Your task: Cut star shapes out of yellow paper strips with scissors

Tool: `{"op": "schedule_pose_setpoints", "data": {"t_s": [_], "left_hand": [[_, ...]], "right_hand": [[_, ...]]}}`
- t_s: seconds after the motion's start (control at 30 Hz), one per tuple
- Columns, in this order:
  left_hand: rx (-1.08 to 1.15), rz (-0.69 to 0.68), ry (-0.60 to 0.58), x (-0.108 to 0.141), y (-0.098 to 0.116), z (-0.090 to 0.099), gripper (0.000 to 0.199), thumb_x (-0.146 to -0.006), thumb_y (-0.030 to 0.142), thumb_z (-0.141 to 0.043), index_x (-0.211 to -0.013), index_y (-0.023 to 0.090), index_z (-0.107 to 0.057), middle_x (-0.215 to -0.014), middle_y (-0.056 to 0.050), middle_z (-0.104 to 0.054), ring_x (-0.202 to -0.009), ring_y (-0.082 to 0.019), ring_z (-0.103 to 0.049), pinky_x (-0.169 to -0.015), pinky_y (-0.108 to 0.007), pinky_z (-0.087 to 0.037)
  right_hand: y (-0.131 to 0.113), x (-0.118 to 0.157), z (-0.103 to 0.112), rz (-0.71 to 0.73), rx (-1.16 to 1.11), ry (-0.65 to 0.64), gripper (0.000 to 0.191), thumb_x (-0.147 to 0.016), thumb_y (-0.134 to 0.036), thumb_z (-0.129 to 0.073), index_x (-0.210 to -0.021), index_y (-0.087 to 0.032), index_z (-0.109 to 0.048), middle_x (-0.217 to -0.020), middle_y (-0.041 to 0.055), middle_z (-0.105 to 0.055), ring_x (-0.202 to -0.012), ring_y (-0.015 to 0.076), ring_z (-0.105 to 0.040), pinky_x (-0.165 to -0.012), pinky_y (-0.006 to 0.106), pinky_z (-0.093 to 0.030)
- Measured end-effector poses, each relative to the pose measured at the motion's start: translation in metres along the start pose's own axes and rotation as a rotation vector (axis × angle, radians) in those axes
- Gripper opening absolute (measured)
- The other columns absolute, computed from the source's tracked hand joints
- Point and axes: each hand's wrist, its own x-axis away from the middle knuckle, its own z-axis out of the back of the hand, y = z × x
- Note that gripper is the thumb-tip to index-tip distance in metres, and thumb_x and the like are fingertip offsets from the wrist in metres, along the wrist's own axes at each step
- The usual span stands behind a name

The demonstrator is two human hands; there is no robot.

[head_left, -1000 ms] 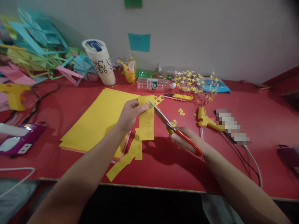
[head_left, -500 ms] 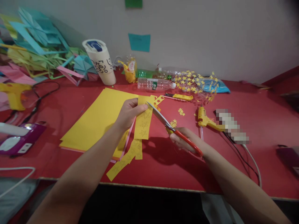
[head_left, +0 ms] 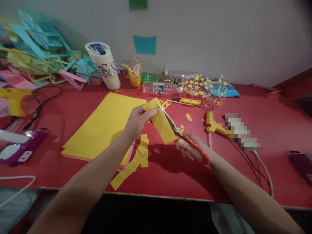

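Yellow paper strip (head_left: 162,123) newly tilted toward red-handled steel scissors (head_left: 181,135).

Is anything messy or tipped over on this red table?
Yes. A clear plastic bottle lies on its side near the wall, and small yellow paper stars are scattered loose around the glue gun. Cut yellow strips sprawl near the table's front edge.

Power strip (head_left: 241,131) on worktop (head_left: 268,107) is pixelated, no detail. Right hand (head_left: 188,148) partly hidden under scissors (head_left: 181,135) handle. Paper pile (head_left: 36,55) cut off at left edge. Cup (head_left: 104,65) lettering too small to read.
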Motion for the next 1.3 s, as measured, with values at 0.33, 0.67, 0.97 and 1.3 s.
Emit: {"op": "schedule_pose_setpoints", "data": {"t_s": [0.33,0.67,0.97,1.3], "left_hand": [[-0.006,-0.028,-0.009,0.001,-0.003,-0.002,0.016,-0.071,0.032,-0.067,-0.066,0.018,-0.062,-0.063,0.002,-0.06,-0.059,-0.009,-0.056,-0.048,-0.019,-0.046],[-0.017,-0.031,-0.007,0.002,-0.003,-0.003,0.02,-0.071,0.038,-0.069,-0.07,0.017,-0.067,-0.064,0.001,-0.061,-0.058,-0.008,-0.055,-0.049,-0.019,-0.046],[-0.02,-0.016,0.003,0.002,-0.002,-0.004,0.022,-0.069,0.038,-0.069,-0.068,0.017,-0.066,-0.062,0.0,-0.06,-0.056,-0.009,-0.054,-0.048,-0.02,-0.046],[0.011,-0.006,-0.015,0.001,-0.003,-0.004,0.022,-0.07,0.038,-0.069,-0.066,0.017,-0.063,-0.063,0.0,-0.061,-0.057,-0.009,-0.055,-0.048,-0.02,-0.046]], "right_hand": [[0.008,-0.001,-0.009,-0.01,-0.072,0.012,0.051,-0.077,-0.071,-0.049,-0.068,-0.021,-0.046,-0.041,-0.009,-0.039,-0.031,0.0064,-0.038,-0.036,0.023,-0.034],[-0.005,0.005,-0.016,-0.012,-0.017,0.07,0.056,-0.072,-0.077,-0.047,-0.065,-0.021,-0.044,-0.041,-0.0087,-0.036,-0.033,0.0076,-0.037,-0.038,0.024,-0.034],[-0.001,0.003,-0.019,0.009,-0.019,0.106,0.054,-0.076,-0.074,-0.045,-0.059,-0.023,-0.04,-0.04,-0.0076,-0.036,-0.034,0.0077,-0.037,-0.038,0.024,-0.035],[-0.005,0.004,-0.02,-0.011,0.019,0.126,0.055,-0.074,-0.075,-0.047,-0.059,-0.023,-0.037,-0.04,-0.0082,-0.035,-0.032,0.0067,-0.036,-0.038,0.024,-0.036]]}}
